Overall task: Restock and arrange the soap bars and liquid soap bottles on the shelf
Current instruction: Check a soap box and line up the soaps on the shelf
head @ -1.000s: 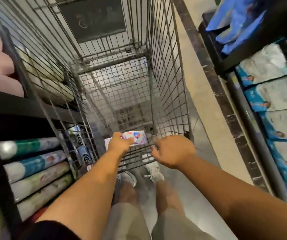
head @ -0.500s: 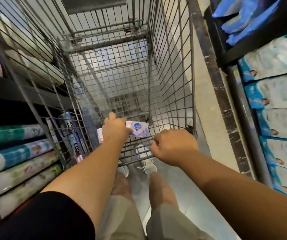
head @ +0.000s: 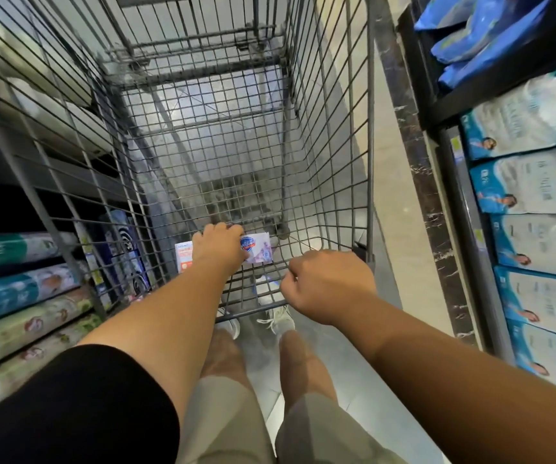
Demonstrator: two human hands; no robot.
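Note:
A grey wire shopping cart (head: 330, 135) fills the aisle ahead of me, its basket bare down to the mesh floor. My left hand (head: 218, 247) grips a wrapped soap bar (head: 258, 251), white and lilac with a blue shield logo, and presses it against the cart's near end. A white and orange end of the pack (head: 183, 256) sticks out left of my fingers. My right hand (head: 328, 284) is curled round the cart's handle near its right corner.
Rolled packs in green, teal and floral wrap (head: 18, 296) lie on the left shelves, close to the cart's side. Blue and white boxes (head: 538, 202) line the right shelves, with blue bags (head: 471, 35) above. A dark marble strip (head: 430, 202) edges the tiled floor.
The cart and both hands have moved forward down the aisle. My left hand keeps its hold on the soap bar, and the right stays on the handle.

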